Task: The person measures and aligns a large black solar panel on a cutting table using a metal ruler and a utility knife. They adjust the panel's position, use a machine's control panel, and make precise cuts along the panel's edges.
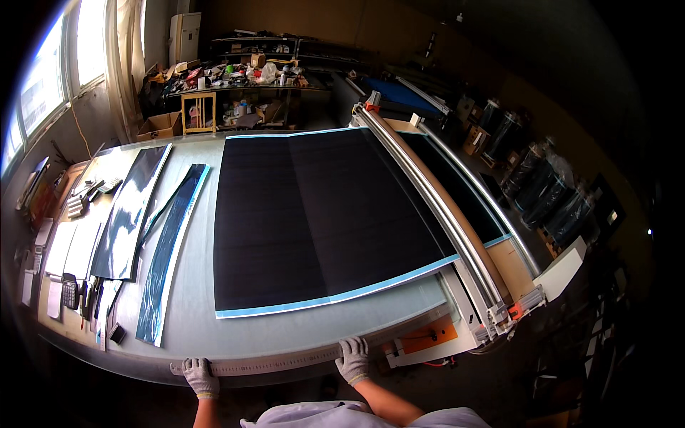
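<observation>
A long metal ruler (278,362) lies along the near edge of the table. My left hand (200,378), in a pale grey knit glove, grips it close to its left end. Farther right, my right hand (353,362), gloved the same way, has its fingers over the ruler too. Both thumbs and the undersides of the grips are hard to make out. Beyond the ruler, a large black sheet (321,221) with light blue edging lies flat on the table (193,285). Its right side passes under a long roller (442,192). Neither hand touches the sheet.
Left of the sheet lie narrow glossy strips (171,264) and a wider shiny sheet (132,214). A calculator (69,292) and small tools sit at the table's left. Wrapped rolls (546,189) stand at the far right. A cluttered bench (242,87) is at the back.
</observation>
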Motion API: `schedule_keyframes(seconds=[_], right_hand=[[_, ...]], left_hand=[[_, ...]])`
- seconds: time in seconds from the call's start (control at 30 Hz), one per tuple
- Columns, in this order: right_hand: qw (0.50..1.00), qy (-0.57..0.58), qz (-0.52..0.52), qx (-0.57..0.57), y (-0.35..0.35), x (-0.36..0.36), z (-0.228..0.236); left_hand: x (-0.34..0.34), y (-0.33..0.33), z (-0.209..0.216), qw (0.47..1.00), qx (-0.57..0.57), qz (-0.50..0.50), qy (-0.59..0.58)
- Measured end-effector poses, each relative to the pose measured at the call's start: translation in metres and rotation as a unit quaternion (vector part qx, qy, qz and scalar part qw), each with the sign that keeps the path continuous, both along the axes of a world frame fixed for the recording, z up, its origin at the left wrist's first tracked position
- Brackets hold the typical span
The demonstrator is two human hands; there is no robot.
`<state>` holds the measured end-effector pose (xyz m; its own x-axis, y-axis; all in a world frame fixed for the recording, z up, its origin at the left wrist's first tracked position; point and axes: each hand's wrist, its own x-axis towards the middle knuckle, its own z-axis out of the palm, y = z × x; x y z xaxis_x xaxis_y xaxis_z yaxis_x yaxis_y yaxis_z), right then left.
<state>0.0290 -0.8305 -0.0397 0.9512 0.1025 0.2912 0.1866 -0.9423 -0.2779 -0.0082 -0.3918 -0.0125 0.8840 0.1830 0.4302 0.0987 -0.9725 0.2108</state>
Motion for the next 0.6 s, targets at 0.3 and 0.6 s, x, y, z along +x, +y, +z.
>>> schedule_keyframes(seconds=[0.3, 0.6], right_hand=[[1.000, -0.005, 0.003, 0.002, 0.0006, 0.0002, 0.0030], [1.000, -0.011, 0.004, 0.005, 0.0008, -0.0002, 0.0047]], left_hand=[[0.0007, -0.0039, 0.0072, 1.000, -0.006, 0.001, -0.019], [-0.0007, -0.0014, 0.0039, 1.000, -0.007, -0.002, -0.002]])
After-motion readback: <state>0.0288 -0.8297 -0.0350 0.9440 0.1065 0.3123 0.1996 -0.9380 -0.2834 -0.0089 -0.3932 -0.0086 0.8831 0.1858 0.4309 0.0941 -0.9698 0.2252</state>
